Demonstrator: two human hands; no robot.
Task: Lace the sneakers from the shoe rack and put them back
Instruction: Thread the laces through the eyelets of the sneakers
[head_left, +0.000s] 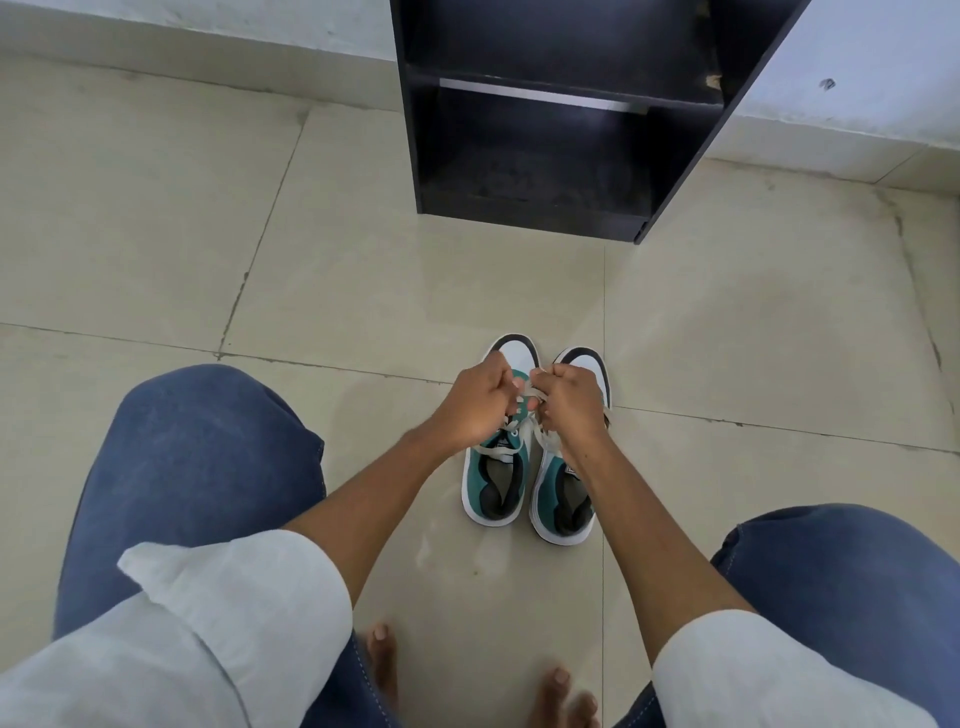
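Two teal, white and black sneakers stand side by side on the tiled floor, toes pointing away from me. Over the left sneaker my left hand and my right hand meet, each pinching a strand of the white lace. The right sneaker sits partly under my right wrist, with loose lace lying across its tongue. Beyond the shoes stands the black shoe rack, its lower shelves holding nothing visible.
My knees in blue jeans flank the shoes left and right. My bare toes rest on the floor near the bottom edge. A white wall with a tiled skirting runs behind the rack.
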